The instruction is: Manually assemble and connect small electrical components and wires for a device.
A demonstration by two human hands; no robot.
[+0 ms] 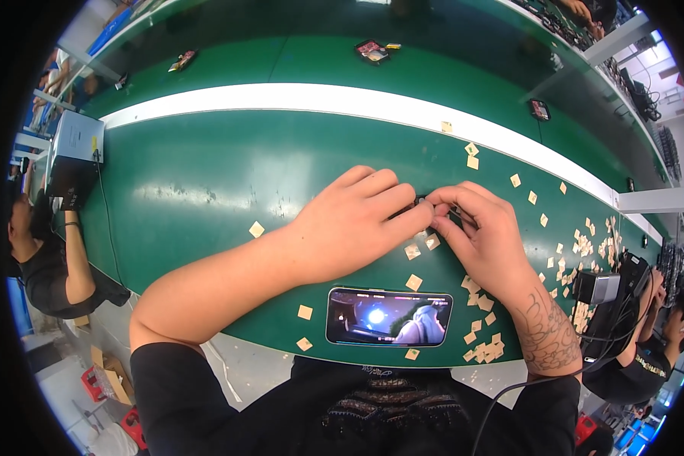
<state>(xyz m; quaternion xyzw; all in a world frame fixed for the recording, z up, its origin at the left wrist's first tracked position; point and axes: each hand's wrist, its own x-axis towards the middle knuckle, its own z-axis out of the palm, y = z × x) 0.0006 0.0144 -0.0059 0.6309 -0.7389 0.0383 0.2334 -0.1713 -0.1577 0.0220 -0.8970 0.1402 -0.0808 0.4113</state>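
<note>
My left hand [365, 220] and my right hand [479, 232] meet over the middle of the green bench. Between their fingertips is a small dark part [422, 199], mostly hidden, so its kind cannot be made out. The left fingers curl over it, and the right thumb and fingers pinch its other side. Below the hands lies a phone [387, 319] on its long side, its screen lit with a video. Small cream-coloured square pieces [413, 251] lie on the bench just under the fingertips, and several more [479, 304] are beside my right wrist.
Many more cream squares [585, 243] are strewn to the right, near a dark device with cables [619, 304]. A white strip [281, 97] runs behind the green bench [182, 182]. At left stands a grey box-shaped machine [76, 159]. Co-workers sit at both sides.
</note>
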